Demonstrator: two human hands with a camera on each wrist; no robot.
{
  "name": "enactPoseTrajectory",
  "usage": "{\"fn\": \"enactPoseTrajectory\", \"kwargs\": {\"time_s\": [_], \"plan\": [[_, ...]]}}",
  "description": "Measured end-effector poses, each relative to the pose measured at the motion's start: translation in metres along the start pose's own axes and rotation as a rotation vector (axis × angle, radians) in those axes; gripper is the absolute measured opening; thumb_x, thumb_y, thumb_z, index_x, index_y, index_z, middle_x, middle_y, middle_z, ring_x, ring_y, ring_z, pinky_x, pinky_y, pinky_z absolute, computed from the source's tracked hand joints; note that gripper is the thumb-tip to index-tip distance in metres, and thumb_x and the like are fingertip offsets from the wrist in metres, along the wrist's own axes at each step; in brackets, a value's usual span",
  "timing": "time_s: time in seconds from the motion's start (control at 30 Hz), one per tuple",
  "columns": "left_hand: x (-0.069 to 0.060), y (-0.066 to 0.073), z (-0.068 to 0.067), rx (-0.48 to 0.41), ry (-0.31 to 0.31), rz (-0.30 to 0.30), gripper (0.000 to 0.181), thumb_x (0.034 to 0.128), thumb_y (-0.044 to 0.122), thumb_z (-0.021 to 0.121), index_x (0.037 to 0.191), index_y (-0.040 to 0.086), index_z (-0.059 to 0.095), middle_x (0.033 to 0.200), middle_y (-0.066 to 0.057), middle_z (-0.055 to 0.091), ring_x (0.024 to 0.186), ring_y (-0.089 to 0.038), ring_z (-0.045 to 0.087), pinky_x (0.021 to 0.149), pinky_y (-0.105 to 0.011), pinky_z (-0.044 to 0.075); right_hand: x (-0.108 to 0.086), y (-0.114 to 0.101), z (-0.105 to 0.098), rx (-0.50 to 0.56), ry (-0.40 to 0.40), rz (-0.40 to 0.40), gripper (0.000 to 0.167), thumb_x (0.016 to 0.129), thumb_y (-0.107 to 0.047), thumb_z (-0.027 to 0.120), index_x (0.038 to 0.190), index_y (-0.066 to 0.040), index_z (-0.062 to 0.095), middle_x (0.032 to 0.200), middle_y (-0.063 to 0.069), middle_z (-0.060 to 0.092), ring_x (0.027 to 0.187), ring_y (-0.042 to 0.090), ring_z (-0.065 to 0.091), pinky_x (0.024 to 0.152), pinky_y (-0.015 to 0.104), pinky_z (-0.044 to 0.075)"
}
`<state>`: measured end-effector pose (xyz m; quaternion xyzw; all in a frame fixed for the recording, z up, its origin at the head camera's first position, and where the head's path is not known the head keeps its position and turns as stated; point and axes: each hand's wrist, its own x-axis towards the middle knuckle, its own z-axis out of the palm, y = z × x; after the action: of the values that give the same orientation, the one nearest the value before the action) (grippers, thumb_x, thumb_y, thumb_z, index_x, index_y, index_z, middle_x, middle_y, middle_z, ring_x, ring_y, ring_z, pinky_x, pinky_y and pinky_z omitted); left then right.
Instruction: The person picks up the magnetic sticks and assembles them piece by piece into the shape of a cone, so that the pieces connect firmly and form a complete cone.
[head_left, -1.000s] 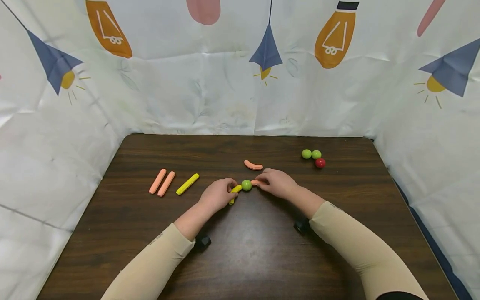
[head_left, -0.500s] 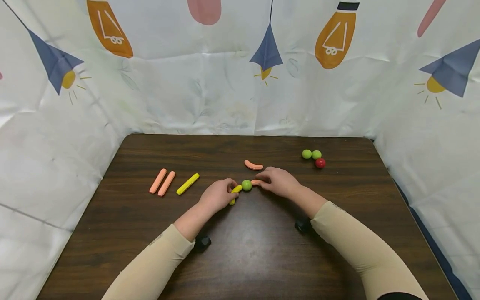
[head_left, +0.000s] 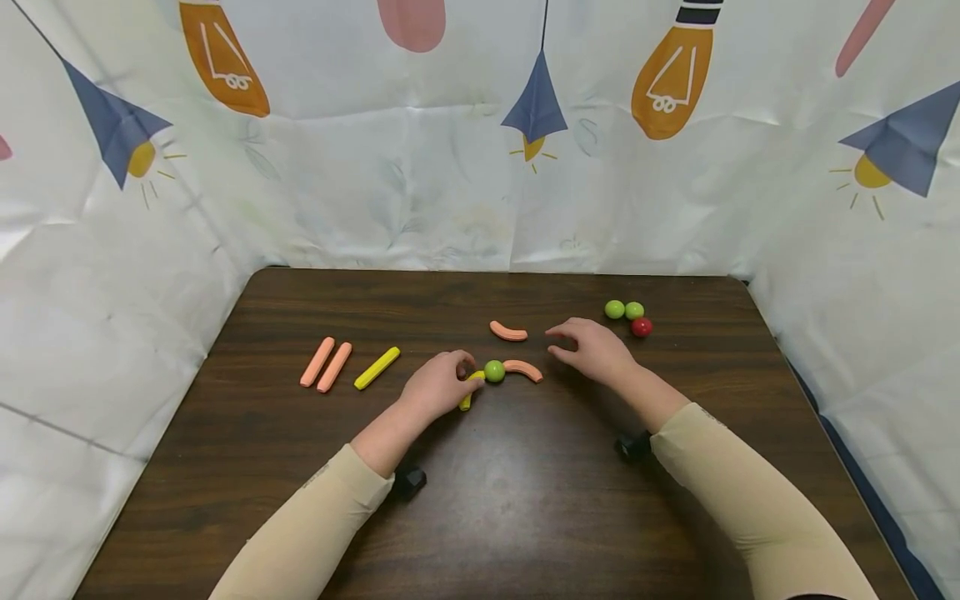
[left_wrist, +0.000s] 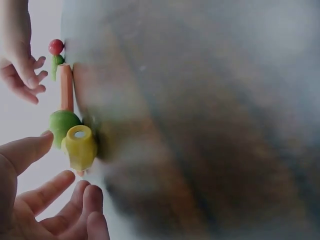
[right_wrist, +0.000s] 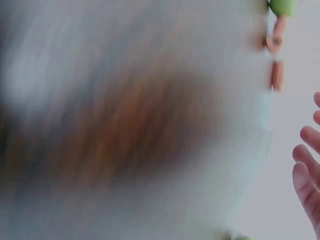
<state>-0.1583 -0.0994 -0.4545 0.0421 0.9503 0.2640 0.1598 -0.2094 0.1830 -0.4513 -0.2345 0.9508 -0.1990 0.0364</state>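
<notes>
On the table, a curved yellow magnetic stick (head_left: 466,402), a green ball (head_left: 494,371) and a curved orange magnetic stick (head_left: 523,369) lie joined end to end. My left hand (head_left: 438,385) is at the yellow stick, partly covering it in the head view. In the left wrist view its thumb and fingers (left_wrist: 57,182) are spread apart around the yellow stick (left_wrist: 80,149), which shows a silvery disc in its end. My right hand (head_left: 596,352) is off to the right of the orange stick, fingers loosely bent, holding nothing. Another curved orange stick (head_left: 508,332) lies farther back.
To the left lie two straight orange sticks (head_left: 317,362) and a straight yellow stick (head_left: 377,368). Two green balls (head_left: 615,310) and a red ball (head_left: 641,327) sit at the back right, beyond my right hand. A printed curtain (head_left: 450,192) hangs behind the table (head_left: 480,517).
My right hand has let go of the curved orange stick and moved right and back, toward the loose balls. The left hand stays at the yellow stick; its thumb has shifted slightly right.
</notes>
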Motion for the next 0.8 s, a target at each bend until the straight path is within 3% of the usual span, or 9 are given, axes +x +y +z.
{"fn": "enactPoseTrajectory", "kwargs": {"time_s": [0.23,0.4,0.47,0.63,0.8], "plan": [[0.006,0.009,-0.004,-0.023,0.046,0.056,0.046,0.0926,0.044,0.069,0.132,0.02,0.062,0.115,-0.003,0.062,0.098,-0.021,0.061,0.08,-0.042,0.052,-0.012,0.028,-0.022,0.02,0.059,0.071,0.038,0.093,-0.027,0.071,0.128,-0.013,0.067,0.121,0.007,0.066,0.11,0.027,0.061,0.09,0.047,0.05],[0.009,0.013,-0.004,-0.026,0.058,0.073,0.045,0.0926,0.043,0.069,0.131,0.02,0.063,0.115,-0.002,0.063,0.098,-0.021,0.062,0.081,-0.042,0.052,-0.02,0.043,-0.03,0.03,0.072,0.106,0.038,0.095,-0.027,0.069,0.13,-0.013,0.066,0.121,0.008,0.066,0.109,0.029,0.06,0.088,0.049,0.05],[0.011,0.013,-0.002,0.01,0.067,0.099,0.044,0.0929,0.043,0.069,0.131,0.021,0.063,0.118,-0.002,0.062,0.1,-0.021,0.062,0.082,-0.041,0.052,-0.023,0.049,-0.033,0.027,0.084,0.107,0.038,0.095,-0.026,0.07,0.129,-0.012,0.066,0.117,0.009,0.066,0.105,0.028,0.059,0.085,0.048,0.049],[0.018,0.017,0.004,0.171,0.107,0.257,0.042,0.0932,0.039,0.07,0.131,0.022,0.064,0.126,0.0,0.062,0.111,-0.021,0.061,0.092,-0.041,0.05,-0.024,0.065,-0.04,-0.003,0.106,0.132,0.042,0.093,-0.024,0.072,0.131,-0.009,0.064,0.116,0.013,0.064,0.1,0.03,0.056,0.08,0.047,0.047],[0.026,0.026,0.008,0.297,0.141,0.436,0.039,0.0931,0.033,0.071,0.13,0.022,0.067,0.134,0.006,0.062,0.104,-0.022,0.062,0.089,-0.038,0.049,-0.02,0.08,-0.046,-0.029,0.101,0.157,0.051,0.093,-0.026,0.072,0.138,-0.009,0.058,0.136,0.018,0.055,0.12,0.04,0.049,0.095,0.057,0.041]]}}
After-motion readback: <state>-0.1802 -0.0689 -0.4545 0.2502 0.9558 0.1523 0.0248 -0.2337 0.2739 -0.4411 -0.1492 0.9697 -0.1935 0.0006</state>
